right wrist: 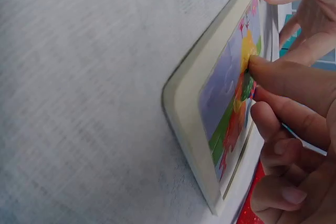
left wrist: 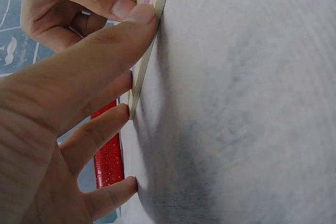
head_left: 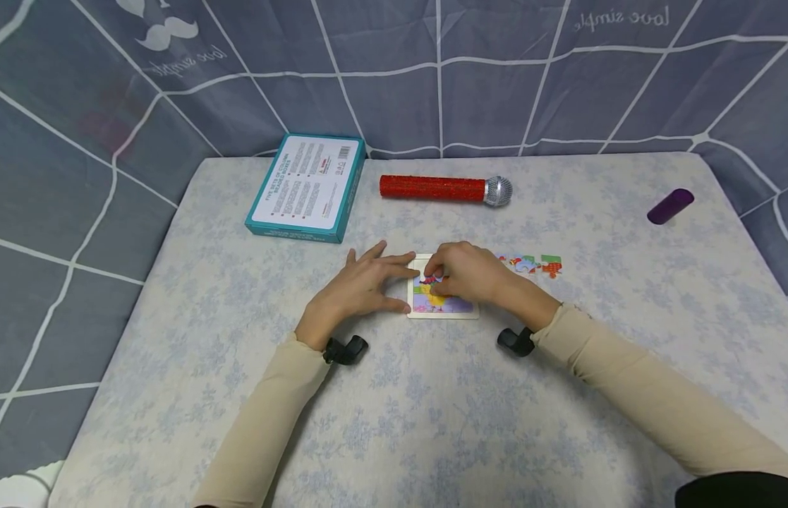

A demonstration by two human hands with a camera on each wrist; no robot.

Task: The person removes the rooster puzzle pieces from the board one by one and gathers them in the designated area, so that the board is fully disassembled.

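Where the left hand (head_left: 371,281) meets the puzzle board (right wrist: 186,87), its fingers are spread wide, the thumb at the near corner and fingertips along the left edge, probably steadying the frame against sliding. The right hand (head_left: 470,271) has thumb and index finger close together over the picture, apparently pinching a small green piece (right wrist: 247,86); so narrow a grip likely suits a thin edge. Loose pieces (head_left: 551,266) lie beyond the right wrist, presumably for easy reach. The puzzle board rests flat on the surface (head_left: 394,423), between the hands and nearer the person than the red microphone (head_left: 432,188). Nearly square, it appears slightly longer from left to right, one long edge facing the person.
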